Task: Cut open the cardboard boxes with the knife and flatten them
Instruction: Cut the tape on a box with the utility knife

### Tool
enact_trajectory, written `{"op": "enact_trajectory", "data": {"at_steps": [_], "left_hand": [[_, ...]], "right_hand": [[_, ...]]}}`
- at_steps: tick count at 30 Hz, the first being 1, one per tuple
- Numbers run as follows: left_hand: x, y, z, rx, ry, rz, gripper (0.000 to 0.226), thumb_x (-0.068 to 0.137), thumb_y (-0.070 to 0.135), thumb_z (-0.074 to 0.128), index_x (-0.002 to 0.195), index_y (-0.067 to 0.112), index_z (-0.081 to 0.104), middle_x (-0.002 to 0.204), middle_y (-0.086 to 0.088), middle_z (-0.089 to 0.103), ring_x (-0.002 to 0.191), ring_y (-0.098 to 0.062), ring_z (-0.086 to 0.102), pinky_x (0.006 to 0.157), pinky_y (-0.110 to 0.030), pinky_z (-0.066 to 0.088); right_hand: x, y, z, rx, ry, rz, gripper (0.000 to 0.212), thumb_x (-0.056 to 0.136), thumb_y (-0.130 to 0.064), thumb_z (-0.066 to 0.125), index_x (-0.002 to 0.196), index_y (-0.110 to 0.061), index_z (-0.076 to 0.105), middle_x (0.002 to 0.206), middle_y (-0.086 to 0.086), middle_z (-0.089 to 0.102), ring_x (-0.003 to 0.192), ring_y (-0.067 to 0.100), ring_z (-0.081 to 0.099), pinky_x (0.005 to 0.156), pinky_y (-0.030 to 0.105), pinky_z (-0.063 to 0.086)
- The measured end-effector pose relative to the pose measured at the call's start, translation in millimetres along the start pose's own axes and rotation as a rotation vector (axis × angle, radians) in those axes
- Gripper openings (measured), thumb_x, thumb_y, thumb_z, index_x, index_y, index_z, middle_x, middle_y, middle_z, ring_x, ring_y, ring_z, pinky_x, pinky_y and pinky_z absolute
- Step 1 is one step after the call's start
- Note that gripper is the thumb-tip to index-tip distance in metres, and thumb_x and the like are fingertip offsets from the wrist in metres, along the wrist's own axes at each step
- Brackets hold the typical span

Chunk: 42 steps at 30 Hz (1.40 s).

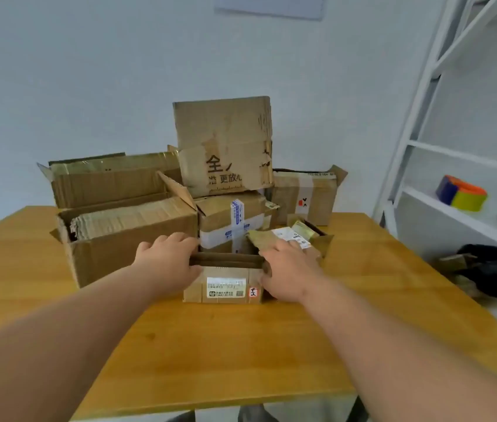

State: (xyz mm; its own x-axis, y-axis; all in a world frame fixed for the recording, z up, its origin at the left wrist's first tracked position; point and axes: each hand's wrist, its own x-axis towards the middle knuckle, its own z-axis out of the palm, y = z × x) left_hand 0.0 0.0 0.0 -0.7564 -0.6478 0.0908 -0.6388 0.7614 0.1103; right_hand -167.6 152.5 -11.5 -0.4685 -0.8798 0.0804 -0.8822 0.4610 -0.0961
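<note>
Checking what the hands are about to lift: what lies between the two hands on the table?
In the head view, a small open box with a white label sits between the left hand and right hand, each holding one end.

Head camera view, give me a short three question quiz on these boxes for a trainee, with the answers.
1. True or false: both hands hold the small labelled box at the front of the wooden table.
2. Which box stands highest in the pile? A) the box with printed black characters B) the box with blue and white tape C) the long open box
3. Is a knife in view?

Key:
1. True; the left hand and right hand grip its two ends.
2. A.
3. No, none shows.
</note>
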Motion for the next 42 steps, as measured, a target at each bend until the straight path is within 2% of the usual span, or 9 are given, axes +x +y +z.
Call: {"op": "enact_trajectory", "data": {"at_steps": [5,8,14,18,23,26,32,38,42], "left_hand": [[18.0,-1.1,27.8,0.063,-0.072,0.048,0.069,0.09,0.048,0.054,0.15,0.037,0.022,0.158,0.008,0.018,0.144,-0.021,0.019,0.113,-0.047,0.023],[25.6,-1.1,41.4,0.088,-0.1,0.075,0.07,0.086,0.049,0.061,0.146,0.035,0.029,0.158,0.007,0.014,0.145,-0.022,0.014,0.115,-0.048,0.021],[28.7,-1.5,47.2,0.059,-0.023,0.071,0.059,0.082,0.045,0.07,0.13,0.029,0.041,0.146,0.005,0.036,0.137,-0.021,0.03,0.111,-0.044,0.029],[24.6,-8.9,39.9,0.005,-0.04,0.066,0.033,0.086,0.044,0.066,0.103,0.031,0.042,0.106,0.01,0.052,0.102,-0.015,0.054,0.094,-0.036,0.042],[10.3,-20.3,17.5,-0.22,-0.193,0.042,0.026,0.087,0.042,0.067,0.09,0.027,0.047,0.092,0.007,0.056,0.079,-0.009,0.056,0.061,-0.024,0.041],[-3.1,-24.5,4.1,-0.37,-0.256,0.018,0.025,0.088,0.042,0.066,0.093,0.019,0.057,0.092,0.001,0.065,0.084,-0.014,0.061,0.068,-0.028,0.048],[-19.5,-33.0,8.9,-0.415,-0.29,-0.044,0.03,0.087,0.048,0.065,0.092,0.019,0.065,0.093,0.001,0.068,0.09,-0.015,0.062,0.077,-0.031,0.049],[-19.7,-33.5,10.4,-0.429,-0.355,-0.096,0.04,0.09,0.055,0.056,0.109,0.02,0.064,0.108,0.001,0.066,0.099,-0.016,0.061,0.093,-0.039,0.051],[-15.3,-29.3,13.2,-0.317,-0.377,-0.104,0.059,0.093,0.059,0.046,0.136,0.019,0.051,0.137,-0.001,0.05,0.124,-0.022,0.047,0.107,-0.041,0.039]], "right_hand": [[13.2,8.1,20.3,-0.11,-0.051,-0.011,0.064,0.091,-0.048,0.059,0.149,-0.032,0.037,0.152,-0.002,0.035,0.142,0.024,0.023,0.117,0.05,0.017],[21.4,12.1,28.2,-0.109,-0.025,-0.021,0.061,0.089,-0.053,0.063,0.144,-0.035,0.043,0.149,-0.002,0.033,0.14,0.025,0.023,0.116,0.05,0.017],[30.8,14.4,30.7,-0.05,0.005,-0.036,0.041,0.087,-0.05,0.066,0.123,-0.034,0.052,0.143,-0.003,0.037,0.135,0.023,0.028,0.112,0.049,0.021],[27.0,12.5,27.4,0.092,0.103,-0.019,0.04,0.087,-0.049,0.067,0.119,-0.035,0.048,0.143,-0.008,0.039,0.136,0.02,0.03,0.111,0.047,0.025],[9.5,9.8,16.1,0.332,0.073,0.008,0.089,0.077,-0.047,0.078,0.149,-0.035,0.028,0.158,-0.009,0.029,0.145,0.02,0.026,0.116,0.05,0.025],[-3.2,4.9,8.1,0.663,-0.034,0.032,0.098,0.074,-0.027,0.086,0.15,-0.032,0.024,0.155,-0.002,0.035,0.14,0.02,0.035,0.11,0.039,0.033],[-16.0,-2.8,17.4,0.628,-0.077,0.025,0.062,0.077,-0.026,0.084,0.131,-0.024,0.054,0.13,-0.003,0.055,0.115,0.012,0.053,0.087,0.026,0.047],[-18.5,-2.5,25.5,0.461,0.042,0.094,0.07,0.077,-0.055,0.075,0.138,-0.033,0.047,0.136,-0.007,0.053,0.131,0.019,0.04,0.109,0.05,0.034],[-17.5,-9.3,26.9,0.321,0.084,0.074,0.064,0.087,-0.065,0.056,0.141,-0.034,0.043,0.133,-0.009,0.056,0.131,0.019,0.036,0.105,0.049,0.028]]}}
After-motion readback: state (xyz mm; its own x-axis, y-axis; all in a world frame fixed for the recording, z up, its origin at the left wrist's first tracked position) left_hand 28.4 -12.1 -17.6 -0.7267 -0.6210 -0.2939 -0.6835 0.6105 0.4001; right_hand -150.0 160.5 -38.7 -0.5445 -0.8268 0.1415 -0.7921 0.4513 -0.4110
